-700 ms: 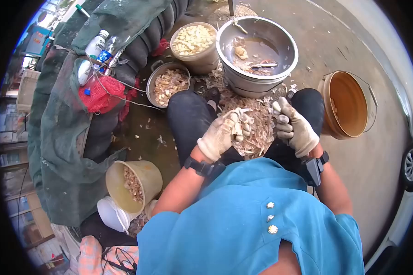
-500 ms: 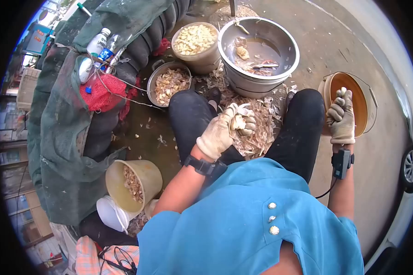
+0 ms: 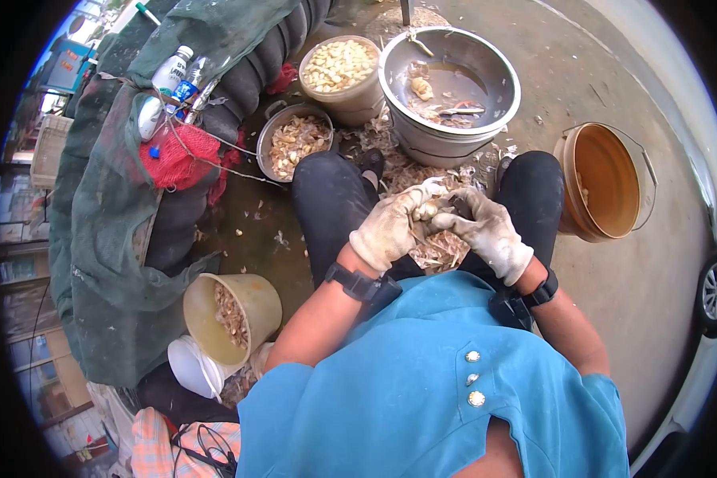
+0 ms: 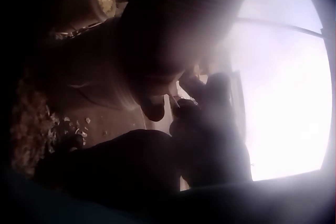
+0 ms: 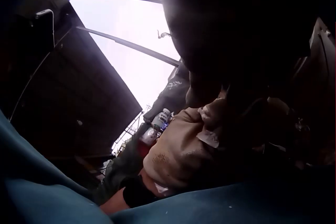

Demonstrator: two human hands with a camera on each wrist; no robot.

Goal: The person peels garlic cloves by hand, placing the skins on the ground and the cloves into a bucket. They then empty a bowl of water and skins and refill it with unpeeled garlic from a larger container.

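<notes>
In the head view my gloved left hand (image 3: 386,231) grips a garlic bulb (image 3: 426,211) with loose papery skin between my knees. My right hand (image 3: 494,235), also in a pale work glove, meets it there, its fingers curled in and pinching at the garlic. The gloves hide much of the bulb. In the dark left wrist view, the right hand (image 4: 210,129) shows only as a silhouette. The right wrist view has the left hand's stained glove (image 5: 178,148) close to the shadowed right hand. Garlic skins (image 3: 438,251) litter the ground under both hands.
An orange bucket (image 3: 570,187) with a few pale pieces stands at the right. Ahead are a metal basin (image 3: 390,72), a bucket of peeled cloves (image 3: 350,103) and a pot of skins and cloves (image 3: 267,147). A cream bucket (image 3: 263,311) leans at the left.
My right hand carried a white clove out over the orange bucket, then came back to the garlic in my left hand. That clove no longer shows at its fingertips. The left hand stayed between the knees.
</notes>
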